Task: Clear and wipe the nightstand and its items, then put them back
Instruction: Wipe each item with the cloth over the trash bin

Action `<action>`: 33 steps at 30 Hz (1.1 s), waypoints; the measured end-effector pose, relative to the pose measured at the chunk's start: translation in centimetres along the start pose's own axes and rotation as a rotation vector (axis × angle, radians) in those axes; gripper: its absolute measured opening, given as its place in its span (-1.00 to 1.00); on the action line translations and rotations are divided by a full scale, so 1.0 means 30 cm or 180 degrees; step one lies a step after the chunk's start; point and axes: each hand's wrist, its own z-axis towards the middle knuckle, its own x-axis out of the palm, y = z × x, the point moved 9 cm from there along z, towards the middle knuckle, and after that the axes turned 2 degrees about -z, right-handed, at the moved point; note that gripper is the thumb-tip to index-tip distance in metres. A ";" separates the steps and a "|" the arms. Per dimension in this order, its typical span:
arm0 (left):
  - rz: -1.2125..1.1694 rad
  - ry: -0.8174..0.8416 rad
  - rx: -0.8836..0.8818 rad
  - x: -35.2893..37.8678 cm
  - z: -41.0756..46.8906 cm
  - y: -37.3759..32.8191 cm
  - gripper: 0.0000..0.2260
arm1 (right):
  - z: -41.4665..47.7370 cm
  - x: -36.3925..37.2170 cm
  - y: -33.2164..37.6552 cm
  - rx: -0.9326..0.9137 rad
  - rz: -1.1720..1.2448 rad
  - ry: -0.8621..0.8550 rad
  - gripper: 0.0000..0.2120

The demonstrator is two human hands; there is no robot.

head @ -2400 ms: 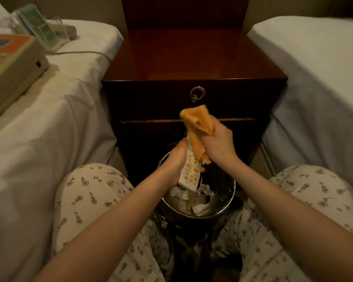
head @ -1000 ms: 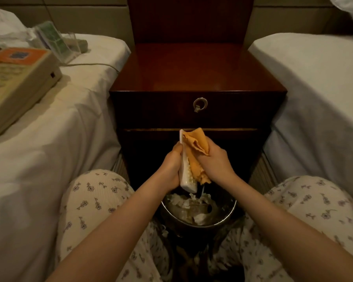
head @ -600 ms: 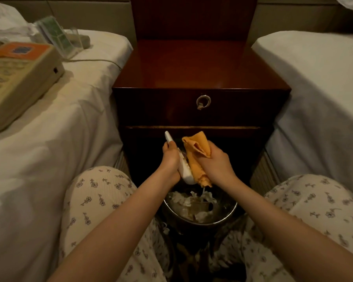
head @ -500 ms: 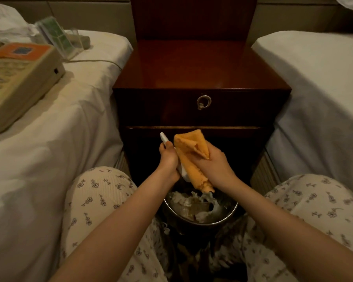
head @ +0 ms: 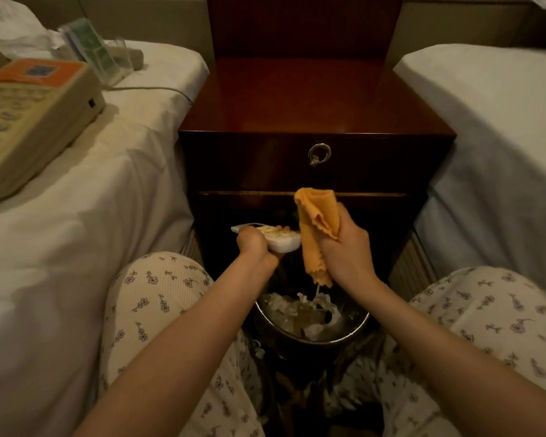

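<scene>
Nightstand [head: 316, 99] beyond my hands bare | left hand [head: 255, 244] grips remote control [head: 273, 237] | right hand [head: 344, 247] clutches orange cloth [head: 317, 222] | telephone [head: 29, 118] on bed at far left, not yet returned

- A white-sheeted bed [head: 92, 247] fills the view from 8 to 10 o'clock, its cover creased.
- A second white bed [head: 492, 137] lies at 2 to 3 o'clock.
- A round metal waste bin [head: 356, 329] stands at 6 o'clock between the knees, with crumpled paper [head: 284, 305] inside.
- Padded beige wall panels [head: 145, 20] run along 11 and 1 o'clock.
- A white pillow [head: 7, 23] sits at the far 10 o'clock corner.
- Floral-print trousers [head: 158, 294] cover both legs at 5 and 7 o'clock.
</scene>
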 end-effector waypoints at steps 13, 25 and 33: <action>0.1507 0.0460 0.0127 0.030 0.010 0.040 -0.66 | -0.005 0.087 -0.036 0.0799 0.0886 0.1000 -0.86; 0.2921 0.1478 -0.0115 0.100 -0.099 0.151 -0.70 | 0.098 -0.059 -0.155 0.1178 0.0136 -0.0104 -0.78; 0.2956 0.1980 -0.0886 0.080 -0.088 0.187 -0.59 | 0.105 -0.097 -0.183 0.1991 0.1307 0.0009 -0.88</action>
